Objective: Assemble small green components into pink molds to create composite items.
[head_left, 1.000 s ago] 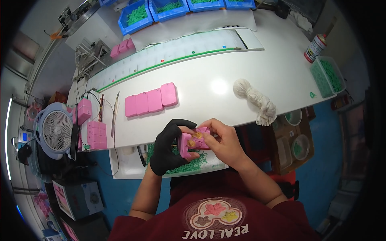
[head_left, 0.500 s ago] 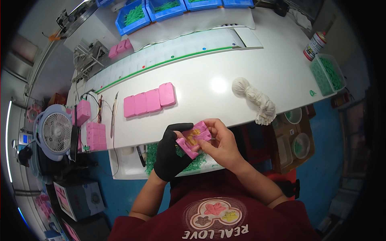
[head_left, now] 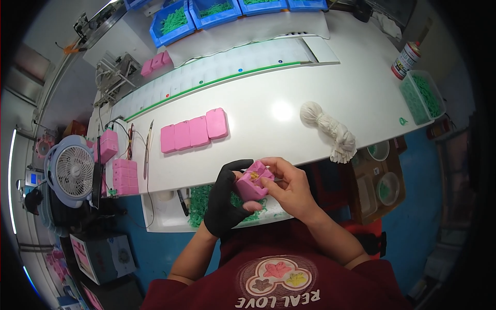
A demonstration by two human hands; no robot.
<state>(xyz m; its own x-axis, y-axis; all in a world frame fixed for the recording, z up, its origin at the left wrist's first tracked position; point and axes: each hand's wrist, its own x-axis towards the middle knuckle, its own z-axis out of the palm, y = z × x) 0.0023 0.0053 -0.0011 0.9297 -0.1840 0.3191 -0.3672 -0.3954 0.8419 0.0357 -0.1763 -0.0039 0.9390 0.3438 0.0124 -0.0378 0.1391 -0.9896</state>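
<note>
A pink rubber mould (head_left: 251,190) with a yellowish inner part (head_left: 254,176) is held between both hands, just in front of the table's near edge. My left hand (head_left: 225,199), in a black glove with bare fingertips, wraps round its left and lower side. The bare thumb and fingers of my right hand (head_left: 289,188) grip its right side. The mould is partly spread at the top, and the yellowish part shows in the gap. Fingers hide some of it. On the table beyond, several closed pink moulds (head_left: 198,132) lie in a row.
An open drawer (head_left: 155,214) with green scraps (head_left: 199,206) sits below my hands. Tweezers (head_left: 148,150), stacked pink moulds (head_left: 124,176) and a fan (head_left: 72,170) are at left. A cloth bundle (head_left: 330,132) lies right. Behind runs a green-edged conveyor (head_left: 217,70) below blue bins (head_left: 173,33).
The mould has turned in my hands and its halves have come closer together, so less of the yellowish inside shows. Coloured dots on the conveyor have shifted left.
</note>
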